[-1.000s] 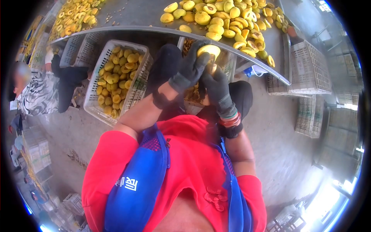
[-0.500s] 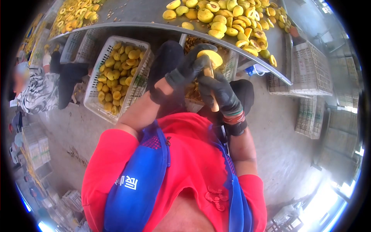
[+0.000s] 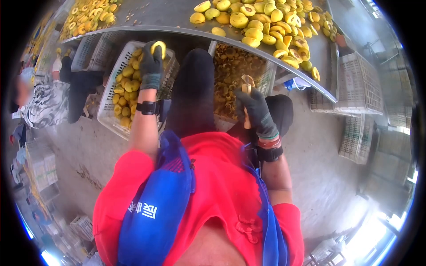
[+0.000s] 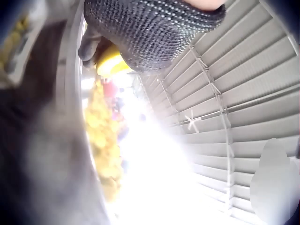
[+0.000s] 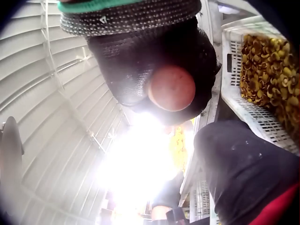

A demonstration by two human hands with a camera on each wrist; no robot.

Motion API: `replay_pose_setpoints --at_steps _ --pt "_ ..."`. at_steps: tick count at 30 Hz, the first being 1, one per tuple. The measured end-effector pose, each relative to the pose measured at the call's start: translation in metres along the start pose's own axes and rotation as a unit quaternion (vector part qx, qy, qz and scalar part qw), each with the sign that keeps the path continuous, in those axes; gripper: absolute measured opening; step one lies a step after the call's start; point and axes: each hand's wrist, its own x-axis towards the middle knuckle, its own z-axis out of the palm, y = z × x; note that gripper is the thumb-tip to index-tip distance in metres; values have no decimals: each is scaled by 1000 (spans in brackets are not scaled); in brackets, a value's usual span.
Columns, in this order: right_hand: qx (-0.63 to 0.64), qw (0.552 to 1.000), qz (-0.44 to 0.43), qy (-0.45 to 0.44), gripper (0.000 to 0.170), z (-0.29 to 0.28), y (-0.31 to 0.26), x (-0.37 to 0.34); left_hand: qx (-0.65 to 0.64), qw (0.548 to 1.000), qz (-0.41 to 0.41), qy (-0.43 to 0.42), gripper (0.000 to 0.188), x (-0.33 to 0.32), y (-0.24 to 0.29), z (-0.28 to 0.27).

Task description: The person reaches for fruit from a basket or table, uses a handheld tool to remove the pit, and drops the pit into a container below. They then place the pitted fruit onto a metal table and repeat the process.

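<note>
My gloved left hand [image 3: 151, 68] grips a yellow peach half [image 3: 158, 47] above the white crate [image 3: 104, 104] of peach halves on the left. In the left wrist view the same peach half [image 4: 112, 63] shows below the dark glove. Over my right thigh, my gloved right hand [image 3: 257, 111] holds a wooden-handled pitting tool [image 3: 246, 88] upright, its curved metal end pointing up. The round butt of its handle [image 5: 172, 88] sticks out of the fist in the right wrist view.
A metal table [image 3: 164, 15] carries heaps of peach halves [image 3: 270, 22]. Between my knees stands a crate of brown pits and scraps [image 3: 235, 66]. Stacked crates [image 3: 359, 84] stand on the right. Another person [image 3: 44, 97] sits at the far left.
The peach half was in both hands at the tool; my left hand has carried it left, over the crate. My right hand stays near its place, still holding the tool.
</note>
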Motion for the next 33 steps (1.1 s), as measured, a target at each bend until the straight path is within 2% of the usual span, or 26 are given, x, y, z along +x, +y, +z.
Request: replay_pose_setpoints --at_steps 1,4,5,8,10,13,14,16,18,20,23,26,29,30,33 --pt "-18 1000 5 18 18 -2 9 3 106 994 -35 -14 48 7 -18 -9" --pt "-49 997 -33 51 18 -3 27 14 228 973 -21 35 49 20 -61 -6" --pt "-38 997 -31 62 18 0 25 15 219 975 -13 33 47 27 -59 1" --pt "-30 995 -28 92 20 5 20 18 159 983 91 12 46 45 -13 27" --pt "-55 992 -34 106 23 0 30 25 198 972 92 -85 49 65 18 55" --pt "-108 989 68 69 25 -13 32 35 254 943 43 -211 52 86 57 111" --pt "-140 987 30 78 26 -18 39 39 254 937 28 -238 53 91 68 125" --pt "-201 974 -44 91 27 -28 64 42 228 940 75 -242 52 96 52 165" --pt "-199 973 -41 110 27 -31 72 45 193 942 58 -268 52 105 31 214" --pt "-164 977 -52 124 25 -33 77 43 178 921 50 -344 48 113 26 234" --pt "-7 993 74 92 11 -16 26 28 186 941 76 -274 40 101 71 207" --pt "-31 991 75 105 10 -17 22 30 102 984 101 -109 36 94 62 166" --pt "-43 990 30 128 16 -24 38 35 220 962 97 -131 35 89 35 61" --pt "-34 991 44 121 16 -26 36 35 268 948 86 -149 38 88 21 37" --pt "-9 992 79 99 15 -24 29 37 290 943 118 -113 44 96 -12 14"
